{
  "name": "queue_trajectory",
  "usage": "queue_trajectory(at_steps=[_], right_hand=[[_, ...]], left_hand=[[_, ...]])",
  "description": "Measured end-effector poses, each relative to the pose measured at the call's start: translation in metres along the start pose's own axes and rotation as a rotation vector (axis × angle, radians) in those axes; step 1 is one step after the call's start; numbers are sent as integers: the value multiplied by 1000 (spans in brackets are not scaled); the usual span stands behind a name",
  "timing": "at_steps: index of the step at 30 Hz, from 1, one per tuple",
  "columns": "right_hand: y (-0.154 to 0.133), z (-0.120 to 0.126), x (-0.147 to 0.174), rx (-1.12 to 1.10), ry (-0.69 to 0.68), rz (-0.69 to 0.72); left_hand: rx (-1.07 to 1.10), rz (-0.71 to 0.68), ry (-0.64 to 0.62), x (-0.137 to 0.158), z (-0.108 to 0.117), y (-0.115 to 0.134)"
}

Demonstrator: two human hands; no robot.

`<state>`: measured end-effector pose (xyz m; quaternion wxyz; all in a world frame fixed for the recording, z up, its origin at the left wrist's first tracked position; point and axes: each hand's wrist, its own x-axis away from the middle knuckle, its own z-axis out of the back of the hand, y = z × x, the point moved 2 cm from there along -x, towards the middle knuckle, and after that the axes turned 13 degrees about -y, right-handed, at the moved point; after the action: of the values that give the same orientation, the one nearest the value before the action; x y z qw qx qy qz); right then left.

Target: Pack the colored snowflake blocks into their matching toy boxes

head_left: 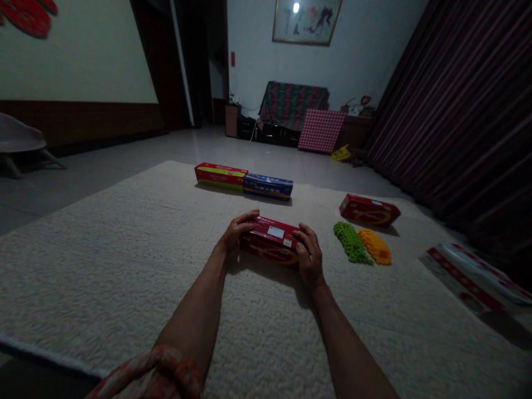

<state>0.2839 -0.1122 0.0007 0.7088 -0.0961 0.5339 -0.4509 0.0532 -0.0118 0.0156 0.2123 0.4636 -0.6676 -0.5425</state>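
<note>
Both my hands grip a long red box (272,238) that rests on the cream rug (124,266) just ahead of me. My left hand (236,231) clasps its left end, fingers curled over the top. Around the right end closes my right hand (310,256). The box carries a white label on its top face.
Farther back on the rug lie a red-and-yellow box (220,175) and a blue box (268,186), end to end. To the right sit another red box (369,210), a green pad (351,242), an orange pad (376,246) and a plastic-wrapped pack (477,277). A dark curtain (465,111) lines the right side.
</note>
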Motion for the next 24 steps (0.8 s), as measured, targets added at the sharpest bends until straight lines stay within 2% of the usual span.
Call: queue_trajectory(at_steps=[9,13,16,20,24], right_hand=[[-2,2,-2,56,-2,33],[-20,7,-8,299,4,166],[-40,4,-10,436,-40,249],[-56,-3,-11,483,-126,290],[-54,-4,-10,485,-141,316]], left_hand=[[-14,-10,-45,-1,5,-3],[13,15,-49,-1,3,-2],[26,25,-40,-1,2,0],[27,30,-22,0,1,-1],[-20,-9,-40,-1,3,0]])
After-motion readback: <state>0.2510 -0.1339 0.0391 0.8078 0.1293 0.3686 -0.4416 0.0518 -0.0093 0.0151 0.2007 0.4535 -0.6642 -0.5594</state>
